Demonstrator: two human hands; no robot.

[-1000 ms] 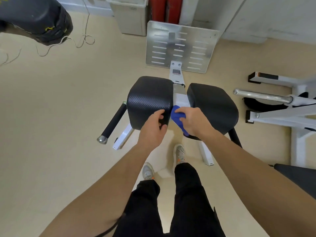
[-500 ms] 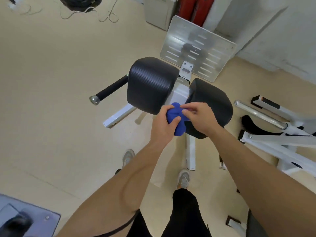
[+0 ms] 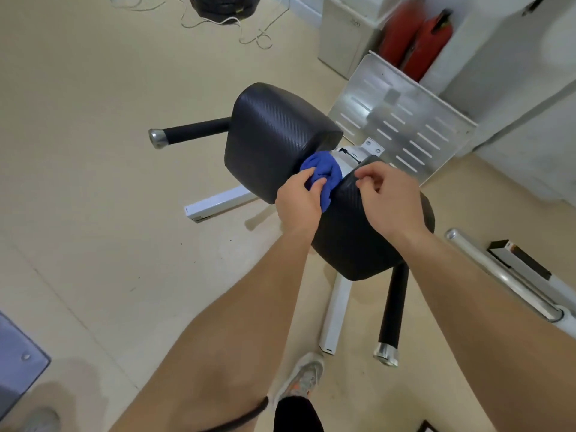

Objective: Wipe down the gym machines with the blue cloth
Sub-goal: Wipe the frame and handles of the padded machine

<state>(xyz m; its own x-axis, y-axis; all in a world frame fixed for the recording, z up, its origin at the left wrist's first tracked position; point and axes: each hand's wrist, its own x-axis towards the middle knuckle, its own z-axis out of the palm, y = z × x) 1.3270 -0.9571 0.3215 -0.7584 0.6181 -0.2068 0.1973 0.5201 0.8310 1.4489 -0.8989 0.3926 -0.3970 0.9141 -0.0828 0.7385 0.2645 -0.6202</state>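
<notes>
The gym machine has two black padded cushions on a white frame. My left hand [image 3: 299,201] grips the bunched blue cloth [image 3: 324,174] in the gap between the left pad [image 3: 274,132] and the right pad [image 3: 352,238]. My right hand [image 3: 386,198] hovers over the top edge of the right pad, fingers loosely curled and holding nothing. A black handle bar [image 3: 193,132] sticks out to the left, another handle bar [image 3: 393,310] points toward me. The silver foot plate [image 3: 402,126] stands behind the pads.
Two red cylinders [image 3: 417,39] and a white bin [image 3: 346,32] stand by the far wall. A chrome bar [image 3: 498,272] of another machine lies at right. White cord [image 3: 249,32] trails on the floor at top. My shoe [image 3: 304,378] is below the white frame leg [image 3: 335,316].
The cloth passed from my right hand to my left hand. My right hand let go and drew back over the right pad. The view swung left around the machine.
</notes>
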